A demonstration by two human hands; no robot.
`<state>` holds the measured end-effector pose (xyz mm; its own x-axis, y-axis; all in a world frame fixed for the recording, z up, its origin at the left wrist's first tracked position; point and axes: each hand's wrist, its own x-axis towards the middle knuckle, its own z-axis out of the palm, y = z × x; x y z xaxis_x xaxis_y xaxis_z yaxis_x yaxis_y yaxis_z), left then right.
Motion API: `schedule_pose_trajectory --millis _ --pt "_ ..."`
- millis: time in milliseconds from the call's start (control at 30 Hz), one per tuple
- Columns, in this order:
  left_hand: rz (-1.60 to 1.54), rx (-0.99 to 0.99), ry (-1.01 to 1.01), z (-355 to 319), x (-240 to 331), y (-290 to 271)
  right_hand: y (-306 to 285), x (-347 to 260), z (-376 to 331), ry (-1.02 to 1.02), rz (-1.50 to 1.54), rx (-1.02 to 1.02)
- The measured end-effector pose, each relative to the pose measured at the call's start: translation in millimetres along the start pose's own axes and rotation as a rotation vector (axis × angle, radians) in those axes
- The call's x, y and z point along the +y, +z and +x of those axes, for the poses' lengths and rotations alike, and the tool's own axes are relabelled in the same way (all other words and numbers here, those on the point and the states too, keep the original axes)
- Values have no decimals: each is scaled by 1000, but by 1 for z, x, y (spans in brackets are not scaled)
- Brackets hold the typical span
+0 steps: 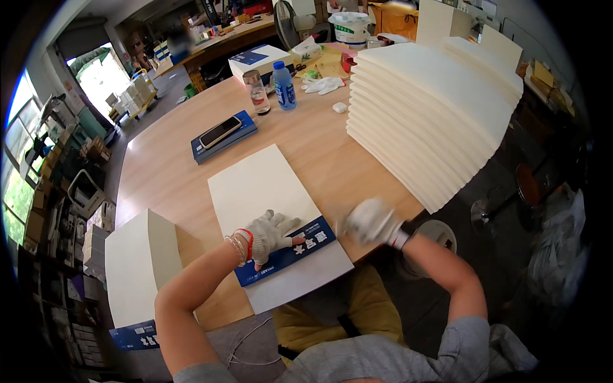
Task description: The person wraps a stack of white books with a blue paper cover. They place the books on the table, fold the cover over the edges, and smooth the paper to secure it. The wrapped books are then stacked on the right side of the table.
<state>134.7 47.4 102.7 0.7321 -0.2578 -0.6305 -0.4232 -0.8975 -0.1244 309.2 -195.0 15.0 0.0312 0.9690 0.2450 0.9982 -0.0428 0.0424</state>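
Observation:
My left hand, in a white knit glove with the thumb and a fingertip bare, lies with spread fingers on a block of white paper. It presses at a dark blue printed band that crosses the block near the table's front edge. Below the band more of the white sheet reaches past the edge. My right hand, also gloved, hovers just right of the block, apart from it. Motion smears its fingers, so I cannot make out their pose or anything in them.
Tall stacked white paper stands at the right. Another paper stack with a blue band is at the left. A phone rests on a blue pad. Behind are a glass bottle, blue bottle and spare glove.

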Motion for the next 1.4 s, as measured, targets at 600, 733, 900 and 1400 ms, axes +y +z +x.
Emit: schedule_pose_trajectory --millis 600,733,900,1400 --pt "-3500 683 329 36 106 147 86 27 135 846 1946 18" --pt "-3334 1099 -63 27 102 126 98 43 177 531 1489 -48" --pt "-2730 1464 -597 -32 105 123 61 -16 183 450 1843 173" --pt "-824 2171 -1871 -283 151 188 2 -311 321 153 1747 46"
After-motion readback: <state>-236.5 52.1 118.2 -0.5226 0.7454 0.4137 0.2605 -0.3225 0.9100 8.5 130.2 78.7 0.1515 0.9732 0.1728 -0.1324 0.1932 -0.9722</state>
